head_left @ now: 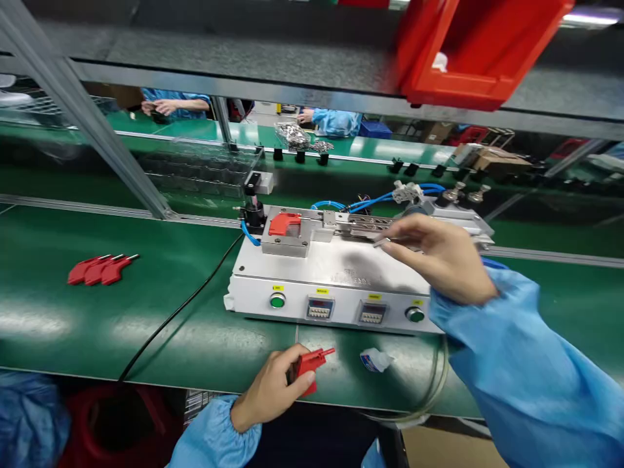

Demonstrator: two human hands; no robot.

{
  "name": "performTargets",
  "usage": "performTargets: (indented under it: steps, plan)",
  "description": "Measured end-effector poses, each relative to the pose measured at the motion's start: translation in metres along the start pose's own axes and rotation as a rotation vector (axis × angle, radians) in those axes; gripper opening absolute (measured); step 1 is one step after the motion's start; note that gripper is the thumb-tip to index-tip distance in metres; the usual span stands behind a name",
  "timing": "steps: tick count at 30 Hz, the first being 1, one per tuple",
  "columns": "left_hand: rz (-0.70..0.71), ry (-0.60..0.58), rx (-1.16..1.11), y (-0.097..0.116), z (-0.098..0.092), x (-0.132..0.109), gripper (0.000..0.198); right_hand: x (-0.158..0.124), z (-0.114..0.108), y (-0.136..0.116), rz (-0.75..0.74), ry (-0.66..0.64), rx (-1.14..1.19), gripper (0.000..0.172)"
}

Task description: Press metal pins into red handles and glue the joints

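My left grip [270, 390] is closed on a red plastic key [308, 364], kept low at the near edge of the surface [49, 305], well clear of the fixture [331, 286]. My right grip [433, 257] hangs above the fixture's slotted steel plate [370, 224], fingers pinched; I cannot tell whether they hold anything. A red part [285, 223] sits in the steel nest [285, 246], seemingly placed there for location. Three red keys [102, 270] lie grouped left of the fixture, within reach.

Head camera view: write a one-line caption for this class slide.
Left hand holds a red plastic part while the right hand reaches over a white metal bench fixture.
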State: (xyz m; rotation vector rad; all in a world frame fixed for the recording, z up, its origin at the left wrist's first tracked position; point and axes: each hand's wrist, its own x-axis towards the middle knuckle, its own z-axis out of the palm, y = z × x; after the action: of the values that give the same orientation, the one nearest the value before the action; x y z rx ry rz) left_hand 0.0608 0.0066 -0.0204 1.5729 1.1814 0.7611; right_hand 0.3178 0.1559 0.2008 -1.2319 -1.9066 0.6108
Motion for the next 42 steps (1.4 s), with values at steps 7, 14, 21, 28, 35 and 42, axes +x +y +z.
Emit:
performTargets:
  steps: [7, 14, 21, 28, 35, 42]
  plan:
    - [0.004, -0.046, -0.074, 0.007, -0.006, 0.003, 0.016, 0.095, 0.083, 0.002, -0.084, -0.081, -0.243, 0.010]
    - [0.024, -0.063, -0.118, 0.008, -0.008, 0.005, 0.014, 0.087, 0.087, 0.009, -0.343, -0.175, -0.628, 0.027]
    - [0.037, -0.106, -0.154, 0.005, -0.007, 0.006, 0.013, 0.087, 0.091, -0.015, -0.364, -0.243, -0.803, 0.027]
    - [0.004, -0.040, -0.284, -0.005, -0.002, 0.011, 0.025, 0.112, 0.123, -0.037, -0.357, -0.366, -0.918, 0.024]
    - [-0.023, -0.072, -0.642, -0.021, 0.006, 0.018, 0.063, 0.127, 0.123, -0.038, -0.397, -0.415, -0.953, 0.015]
    - [0.011, -0.001, -0.648, -0.017, -0.001, 0.013, 0.058, 0.117, 0.126, -0.029, -0.491, -0.326, -1.006, 0.019]
